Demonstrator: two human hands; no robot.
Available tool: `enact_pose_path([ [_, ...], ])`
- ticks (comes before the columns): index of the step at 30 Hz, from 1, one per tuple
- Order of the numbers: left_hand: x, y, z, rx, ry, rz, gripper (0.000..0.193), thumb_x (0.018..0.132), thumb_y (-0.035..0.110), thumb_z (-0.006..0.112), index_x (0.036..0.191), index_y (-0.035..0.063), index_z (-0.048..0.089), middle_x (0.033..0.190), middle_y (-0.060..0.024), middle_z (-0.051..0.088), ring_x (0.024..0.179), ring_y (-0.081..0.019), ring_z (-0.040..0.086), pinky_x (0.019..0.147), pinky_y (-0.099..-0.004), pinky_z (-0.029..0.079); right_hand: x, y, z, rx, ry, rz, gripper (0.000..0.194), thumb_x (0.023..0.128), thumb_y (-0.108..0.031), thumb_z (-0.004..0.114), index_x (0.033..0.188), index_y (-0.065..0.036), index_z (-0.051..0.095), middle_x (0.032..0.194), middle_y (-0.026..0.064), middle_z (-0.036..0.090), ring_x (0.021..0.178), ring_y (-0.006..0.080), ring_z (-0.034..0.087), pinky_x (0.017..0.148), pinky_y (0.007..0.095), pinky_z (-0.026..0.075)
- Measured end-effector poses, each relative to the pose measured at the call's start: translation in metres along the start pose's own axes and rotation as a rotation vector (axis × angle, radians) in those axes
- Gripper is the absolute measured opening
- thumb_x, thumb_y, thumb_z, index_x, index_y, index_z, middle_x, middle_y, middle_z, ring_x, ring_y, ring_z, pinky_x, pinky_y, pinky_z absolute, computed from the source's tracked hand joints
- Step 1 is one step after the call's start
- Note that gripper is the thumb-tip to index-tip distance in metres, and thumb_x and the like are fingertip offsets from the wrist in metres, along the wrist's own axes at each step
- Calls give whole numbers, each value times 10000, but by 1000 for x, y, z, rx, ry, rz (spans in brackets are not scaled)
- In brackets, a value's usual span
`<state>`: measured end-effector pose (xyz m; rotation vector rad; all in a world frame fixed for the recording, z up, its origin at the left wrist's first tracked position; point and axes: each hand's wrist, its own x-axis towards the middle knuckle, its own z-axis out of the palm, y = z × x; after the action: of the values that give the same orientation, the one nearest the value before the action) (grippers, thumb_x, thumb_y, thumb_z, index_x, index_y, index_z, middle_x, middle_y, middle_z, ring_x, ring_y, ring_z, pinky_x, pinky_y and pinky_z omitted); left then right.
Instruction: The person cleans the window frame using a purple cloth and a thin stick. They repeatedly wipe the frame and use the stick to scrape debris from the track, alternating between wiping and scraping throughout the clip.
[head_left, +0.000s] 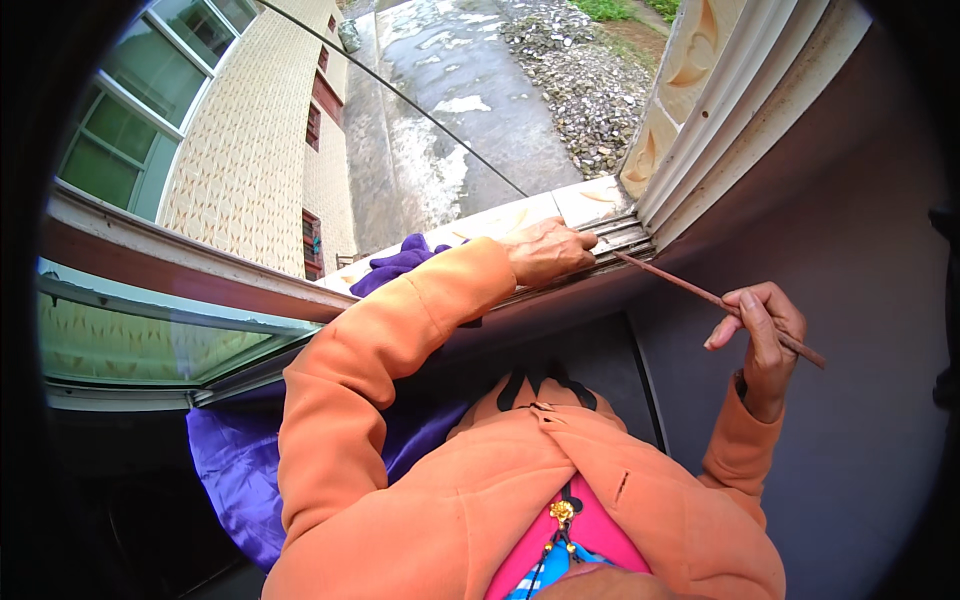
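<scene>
My left hand (551, 251) rests on the sill at the sliding window's lower track (626, 238), its fingers bent down near the right corner. Whether it holds anything small under the fingers cannot be seen. My right hand (765, 330) grips a thin reddish-brown rod (690, 287) near its thick end, and the rod's far tip touches the track just right of my left fingers. A crumpled purple cloth (401, 262) lies on the tiled sill (517, 219), left of my left hand and partly behind the orange sleeve.
The white window frame (742, 127) rises at the right beside a dark wall (847, 300). A glass pane (150, 345) stands at the left, above purple fabric (232, 465). Outside, a dark cable (420, 112) crosses over a concrete path (480, 142) and gravel (585, 97).
</scene>
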<state>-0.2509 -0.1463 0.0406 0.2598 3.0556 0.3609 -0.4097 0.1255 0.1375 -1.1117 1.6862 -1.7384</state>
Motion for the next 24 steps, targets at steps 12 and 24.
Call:
enact_pose_path([
  [12,-7,-24,-8,-426,43,-130,64,819,49,643,880,67,635,922,-113,632,874,-327,644,759,-410,521,-9,-4,-6,73,37,-105,220,1005,-91,474,905,59,600,596,118,613,485,160,609,514,280,537],
  [24,-14,-37,-13,-11,399,-202,274,798,5,678,1032,137,729,1104,-53,598,988,-239,612,894,-398,461,-7,10,-12,76,97,-57,240,1018,-114,459,918,57,595,579,112,606,470,160,583,515,282,534],
])
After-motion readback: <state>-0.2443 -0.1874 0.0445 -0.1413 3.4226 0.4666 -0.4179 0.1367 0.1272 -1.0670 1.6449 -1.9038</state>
